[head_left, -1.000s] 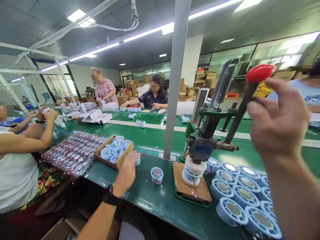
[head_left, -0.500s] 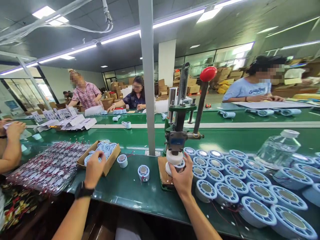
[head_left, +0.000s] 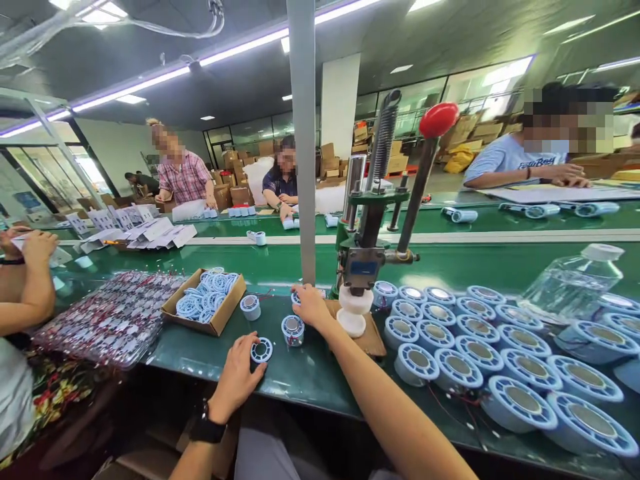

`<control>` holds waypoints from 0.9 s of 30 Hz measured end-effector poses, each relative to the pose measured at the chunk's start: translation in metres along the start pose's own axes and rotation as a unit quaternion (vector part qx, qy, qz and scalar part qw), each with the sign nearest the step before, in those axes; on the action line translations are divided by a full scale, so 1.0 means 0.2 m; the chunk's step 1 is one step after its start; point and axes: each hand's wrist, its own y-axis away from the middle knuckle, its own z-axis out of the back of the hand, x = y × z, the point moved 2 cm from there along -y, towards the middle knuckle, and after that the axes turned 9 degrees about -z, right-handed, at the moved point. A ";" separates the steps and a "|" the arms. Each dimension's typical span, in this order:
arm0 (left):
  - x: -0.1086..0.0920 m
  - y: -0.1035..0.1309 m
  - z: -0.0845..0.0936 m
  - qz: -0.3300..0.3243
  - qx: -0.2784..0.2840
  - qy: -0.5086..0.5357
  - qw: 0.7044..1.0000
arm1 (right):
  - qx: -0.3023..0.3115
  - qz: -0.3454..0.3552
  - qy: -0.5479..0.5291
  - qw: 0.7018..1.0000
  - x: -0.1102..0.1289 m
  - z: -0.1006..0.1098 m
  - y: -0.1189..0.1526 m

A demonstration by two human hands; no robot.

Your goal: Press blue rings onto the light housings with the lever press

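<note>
My left hand [head_left: 239, 371] holds a light blue slotted ring [head_left: 261, 351] by its edge, low over the green table near its front edge. My right hand [head_left: 311, 305] reaches left of the press, its fingers on a blue round part [head_left: 296, 299] that they partly hide. Between the hands a blue round part with a metal disc [head_left: 293, 329] stands upright, and another [head_left: 250, 307] is beside the cardboard box [head_left: 229, 320] of blue rings [head_left: 207, 297]. The hand press [head_left: 364, 260] has a white pad above a white round seat [head_left: 351, 324], with nothing between them.
Many blue round parts [head_left: 470, 360] stand in rows right of the press, with a clear bottle [head_left: 575, 283] behind. A grey post [head_left: 303, 147] rises behind my right hand. Bagged small parts [head_left: 105, 320] lie at left. Co-workers sit or stand across the table and at far left.
My right hand has left the press and moved left to a blue part. My left hand has come from the box toward the front edge with a ring. The view has shifted.
</note>
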 end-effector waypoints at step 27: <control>-0.47 -0.08 -0.17 -0.030 0.030 0.001 0.999 | -0.174 0.063 -0.204 0.961 -0.14 -0.21 0.84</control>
